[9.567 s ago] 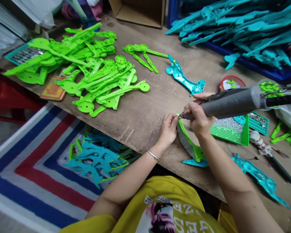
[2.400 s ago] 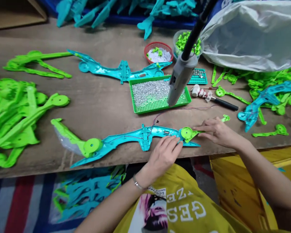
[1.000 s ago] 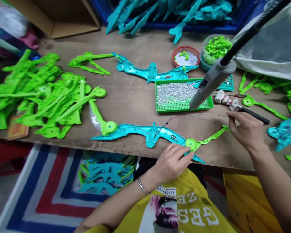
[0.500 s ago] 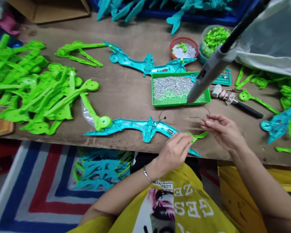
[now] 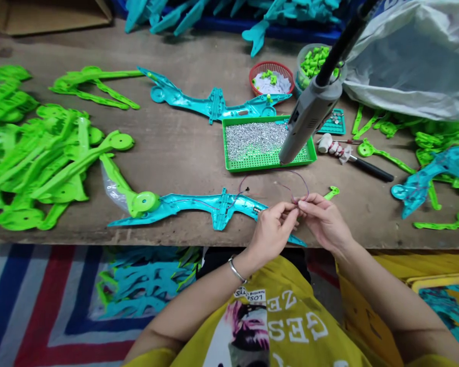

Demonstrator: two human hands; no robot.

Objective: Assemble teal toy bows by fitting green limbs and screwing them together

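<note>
My left hand (image 5: 273,229) and my right hand (image 5: 325,221) meet fingertip to fingertip, both pinched on a thin dark reddish wire (image 5: 305,183). The wire loops up above the fingers; its ends between them are too small to make out. Below and to the left lies a blue plastic bow-shaped part (image 5: 191,203), its right portion partly covered by my left hand. A thin wire runs along this part and rises near its middle. A green arm (image 5: 145,202) with a round end rests on its left side. A small green lever (image 5: 331,192) shows just beyond my right hand.
A green tray (image 5: 270,165) of small metal screws stands ahead, with a grey electric screwdriver (image 5: 304,112) hanging over it. Green parts (image 5: 42,163) are heaped at left. Another blue part (image 5: 191,99), a red basket (image 5: 271,65) and a black-handled tool (image 5: 371,168) lie farther back.
My right hand has moved left with the wire and now meets my left hand. The wire now bends into a loop above the fingers. The camera view has shifted slightly.
</note>
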